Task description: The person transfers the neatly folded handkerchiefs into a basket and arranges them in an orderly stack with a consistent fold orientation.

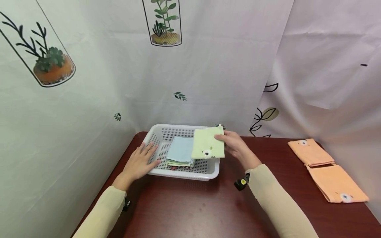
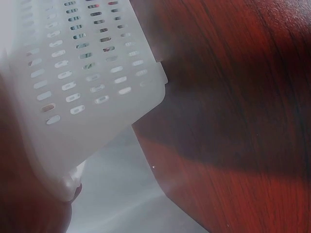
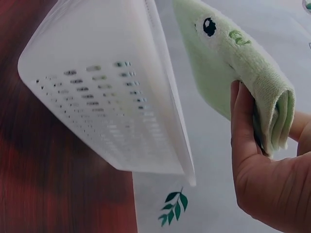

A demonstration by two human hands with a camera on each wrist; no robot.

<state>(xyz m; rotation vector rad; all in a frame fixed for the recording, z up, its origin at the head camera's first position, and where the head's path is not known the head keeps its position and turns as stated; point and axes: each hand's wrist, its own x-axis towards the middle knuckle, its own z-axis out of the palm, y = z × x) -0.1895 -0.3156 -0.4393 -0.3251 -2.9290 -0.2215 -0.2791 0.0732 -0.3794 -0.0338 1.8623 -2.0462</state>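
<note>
A white perforated basket (image 1: 212, 170) stands on the dark red table (image 1: 193, 205) near the back wall. Inside it lies a stack of folded cloths, the top one light blue (image 1: 180, 150). My right hand (image 1: 233, 142) pinches a folded light-green towel (image 1: 207, 143) with a small animal face and holds it over the basket's right side. In the right wrist view, the thumb and fingers (image 3: 243, 126) clamp the green towel (image 3: 233, 53) at its folded edge beside the basket (image 3: 97, 97). My left hand (image 1: 140, 162) rests with straight fingers on the basket's left rim. The basket wall (image 2: 73, 87) fills the left wrist view.
Two folded orange towels (image 1: 311, 152) (image 1: 336, 183) lie at the table's right side. A printed curtain (image 1: 89, 82) hangs close behind and to the left of the table. The table edge (image 2: 160, 184) meets the curtain near my left hand.
</note>
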